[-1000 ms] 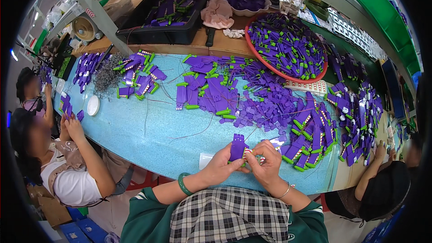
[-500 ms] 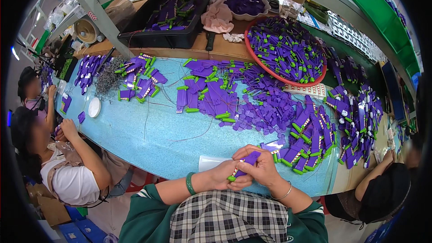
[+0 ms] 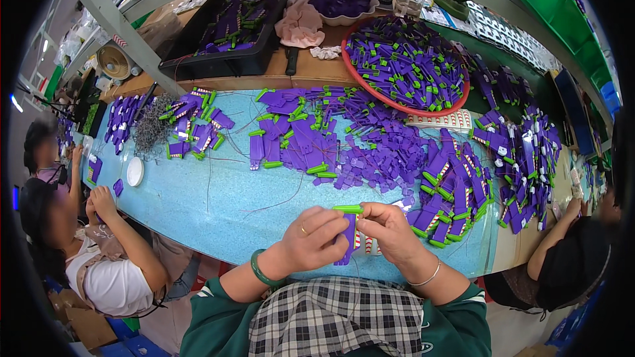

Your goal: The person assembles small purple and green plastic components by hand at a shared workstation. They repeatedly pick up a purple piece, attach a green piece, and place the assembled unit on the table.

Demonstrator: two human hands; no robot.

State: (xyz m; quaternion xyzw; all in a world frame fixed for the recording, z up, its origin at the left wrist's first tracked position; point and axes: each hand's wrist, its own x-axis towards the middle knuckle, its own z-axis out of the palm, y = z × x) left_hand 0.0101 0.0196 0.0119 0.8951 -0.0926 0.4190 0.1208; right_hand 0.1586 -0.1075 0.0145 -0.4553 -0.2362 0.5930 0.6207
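In front of my apron I hold a flat purple plastic piece [image 3: 346, 244] with a green end on top and a red-and-white striped strip along its side. My left hand [image 3: 312, 241] is closed on its left side. My right hand [image 3: 395, 232] pinches at the upper right, by the green end; its fingertips partly hide what they grip. Beside the right fingers, a white sheet with striped strips [image 3: 372, 246] shows on the table. Just right of my hands lies a heap of striped purple pieces with green ends [image 3: 450, 191].
Loose purple parts [image 3: 380, 155] spread across the blue table [image 3: 228, 188]. Behind them stand a red basket of purple-green pieces [image 3: 408, 66] and a black tray [image 3: 218, 68]. A small white dish [image 3: 135, 172] sits leftward. Co-workers sit at left [image 3: 109, 258] and right [image 3: 569, 264].
The purple piece, earlier tilted and wrapped in both hands, now stands upright with its green end away from me. My hands have moved apart, and the striped sheet has come into sight.
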